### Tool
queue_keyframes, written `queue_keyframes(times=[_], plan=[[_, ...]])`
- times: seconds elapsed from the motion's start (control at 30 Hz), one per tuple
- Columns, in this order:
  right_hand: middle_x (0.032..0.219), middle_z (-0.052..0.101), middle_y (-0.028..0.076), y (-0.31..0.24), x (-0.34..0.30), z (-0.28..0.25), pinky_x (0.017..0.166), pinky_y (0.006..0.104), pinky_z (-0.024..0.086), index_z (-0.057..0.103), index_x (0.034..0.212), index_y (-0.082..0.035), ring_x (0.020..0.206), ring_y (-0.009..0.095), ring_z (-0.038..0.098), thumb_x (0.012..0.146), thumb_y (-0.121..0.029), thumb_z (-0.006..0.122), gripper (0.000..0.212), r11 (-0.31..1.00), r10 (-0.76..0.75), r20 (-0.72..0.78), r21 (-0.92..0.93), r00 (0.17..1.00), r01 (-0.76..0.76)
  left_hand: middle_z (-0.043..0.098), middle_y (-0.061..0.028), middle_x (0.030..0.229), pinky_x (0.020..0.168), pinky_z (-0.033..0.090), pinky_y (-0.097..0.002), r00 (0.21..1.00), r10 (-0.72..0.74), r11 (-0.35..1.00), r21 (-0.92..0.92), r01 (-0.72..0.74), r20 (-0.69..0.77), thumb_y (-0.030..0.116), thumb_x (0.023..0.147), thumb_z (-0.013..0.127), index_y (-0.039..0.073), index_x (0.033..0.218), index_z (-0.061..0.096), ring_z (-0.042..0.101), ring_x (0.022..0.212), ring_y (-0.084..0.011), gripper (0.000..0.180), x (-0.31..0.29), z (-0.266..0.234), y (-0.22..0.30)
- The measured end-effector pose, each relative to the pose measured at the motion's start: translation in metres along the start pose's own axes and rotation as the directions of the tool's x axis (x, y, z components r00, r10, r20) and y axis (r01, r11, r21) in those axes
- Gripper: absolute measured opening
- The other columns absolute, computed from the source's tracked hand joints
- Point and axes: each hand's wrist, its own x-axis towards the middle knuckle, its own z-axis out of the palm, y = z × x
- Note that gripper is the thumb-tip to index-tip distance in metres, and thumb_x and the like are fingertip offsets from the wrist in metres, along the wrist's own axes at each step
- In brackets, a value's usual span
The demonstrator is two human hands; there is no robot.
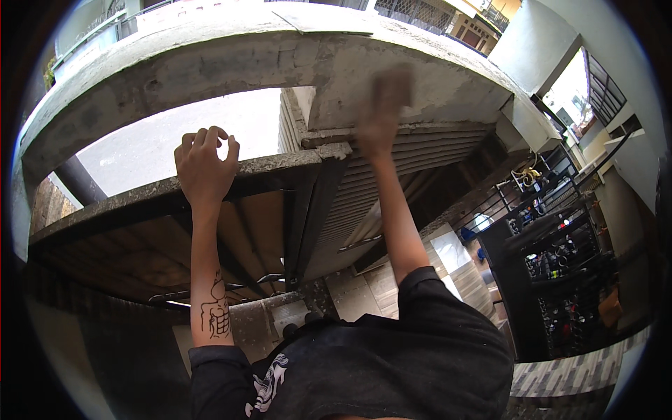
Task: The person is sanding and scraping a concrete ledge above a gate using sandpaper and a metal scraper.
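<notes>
My left hand (206,164) is raised over the weathered ledge (140,196) on top of a dark metal gate. Its fingers curl loosely, the thumb stands a little apart, and I see nothing in it. Whether its wrist rests on the ledge, I cannot tell. To the right, my right hand (379,131) is smeared by motion and grips a flat brown block (392,87), perhaps a sanding block or sponge. The block is at the face of the patchy grey concrete beam (448,84). Most of the fingers on it are blurred.
A thin flat sheet (325,24) lies on top of the beam. Corrugated panelling (371,178) runs below my right hand. At the right stand a black rack (560,273) with small items and a dark railing (504,192). Tiled floor (364,290) shows far below.
</notes>
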Motion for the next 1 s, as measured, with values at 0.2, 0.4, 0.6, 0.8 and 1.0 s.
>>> queue_keyframes(times=[0.2, 0.4, 0.6, 0.8, 1.0], plan=[[0.151, 0.015, 0.02, 0.0, 0.0, 0.009, 0.113, 0.0398, 0.016, 0.016, 0.145, -0.003, 0.141, 0.03, 0.014, 0.096, -0.022, 0.042, 0.059, 0.998, -0.054, -0.029, 0.037, 0.998, 0.055, 0.061, 0.0001, 0.074, 0.084, 0.042, -0.037, 1.0, 0.021, 1.0, -0.022, -0.021, -0.007, 0.028, 0.081, 0.059, 0.012, 0.077, 0.061, 0.056, 0.086, -0.0187, 0.017, 0.0, 0.001, 0.002], [0.151, 0.017, 0.019, -0.005, 0.002, 0.005, 0.114, 0.0389, 0.013, 0.026, 0.143, -0.002, 0.141, 0.03, 0.013, 0.096, -0.024, 0.043, 0.054, 0.98, -0.188, -0.01, -0.06, 0.982, 0.187, 0.061, 0.0002, 0.073, 0.084, 0.041, -0.0366, 1.0, 0.016, 1.0, -0.025, -0.016, 0.01, 0.029, 0.081, 0.058, 0.011, 0.075, 0.061, 0.057, 0.086, -0.019, 0.019, 0.001, -0.001, 0.003], [0.149, 0.021, 0.02, 0.0, 0.005, -0.015, 0.114, 0.0399, 0.014, 0.024, 0.143, 0.0, 0.14, 0.032, 0.016, 0.096, -0.025, 0.04, 0.055, 0.948, -0.289, 0.185, -0.08, 0.939, 0.307, 0.058, 0.0011, 0.07, 0.08, 0.041, -0.0356, 0.997, 0.069, 0.998, -0.006, -0.069, -0.044, 0.028, 0.081, 0.06, 0.011, 0.073, 0.059, 0.056, 0.081, -0.0182, 0.018, -0.001, 0.002, 0.0], [0.149, 0.024, 0.019, -0.019, -0.014, -0.002, 0.113, 0.04, 0.016, 0.025, 0.143, -0.001, 0.138, 0.034, 0.022, 0.097, -0.023, 0.037, 0.052, 0.899, -0.352, 0.174, -0.21, 0.92, 0.384, 0.061, -0.0012, 0.07, 0.083, 0.041, -0.0363, 1.0, 0.016, 0.999, 0.03, -0.017, 0.025, 0.031, 0.081, 0.058, 0.011, 0.074, 0.062, 0.056, 0.084, -0.0191, 0.022, 0.001, 0.001, -0.003], [0.148, 0.028, 0.016, -0.008, -0.001, 0.005, 0.113, 0.0433, 0.017, 0.032, 0.142, -0.008, 0.137, 0.034, 0.025, 0.095, -0.03, 0.041, 0.053, 0.996, -0.093, -0.079, -0.014, 0.992, 0.093, 0.059, 0.0007, 0.067, 0.08, 0.041, -0.0355, 0.999, 0.04, 0.999, -0.009, -0.041, -0.007, 0.03, 0.08, 0.06, 0.011, 0.071, 0.06, 0.056, 0.079, -0.018, 0.021, 0.0, -0.001, 0.006]])
